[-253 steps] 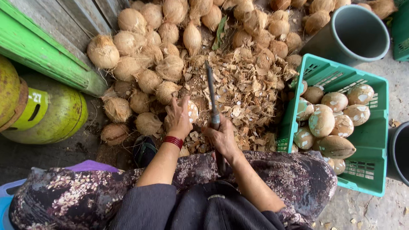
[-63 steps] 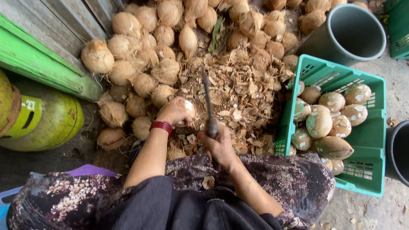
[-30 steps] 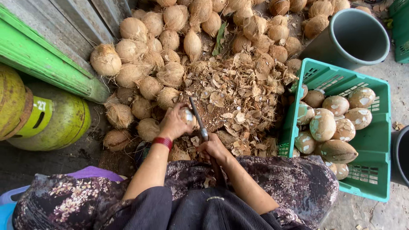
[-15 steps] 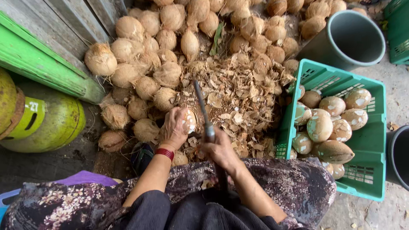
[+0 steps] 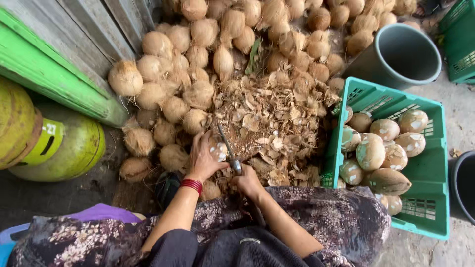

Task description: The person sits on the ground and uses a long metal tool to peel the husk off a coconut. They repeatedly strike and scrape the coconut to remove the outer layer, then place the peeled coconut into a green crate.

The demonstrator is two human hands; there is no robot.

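Left hand (image 5: 202,159) is curled around a partly peeled coconut (image 5: 216,147), fingers wrapped over its top, holding it down just in front of the knees. A red bracelet (image 5: 191,185) sits on that wrist. Right hand (image 5: 246,179) is closed tight on the handle of a knife (image 5: 228,151); the dark narrow blade slants up and left, with its far part against the coconut's right side.

The green plastic crate (image 5: 429,173) at right has slotted walls and holds peeled coconuts (image 5: 381,151), smooth, pale brown with white scraped patches, piled toward its left side. A grey bucket (image 5: 398,55) stands far right; its inside is shadowed and I cannot tell what it holds. The rim of a dark tub (image 5: 462,185) shows at the right edge.

A heap of unpeeled coconuts (image 5: 198,59), round, tan and hairy with fibre, lies far and left. Dry, curled husk chips (image 5: 274,123) cover the ground between the hands and the crate. A yellow-green gas cylinder (image 5: 59,148) lies at left beside a green painted board (image 5: 54,79). Patterned floral cloth (image 5: 336,222) covers the lap.
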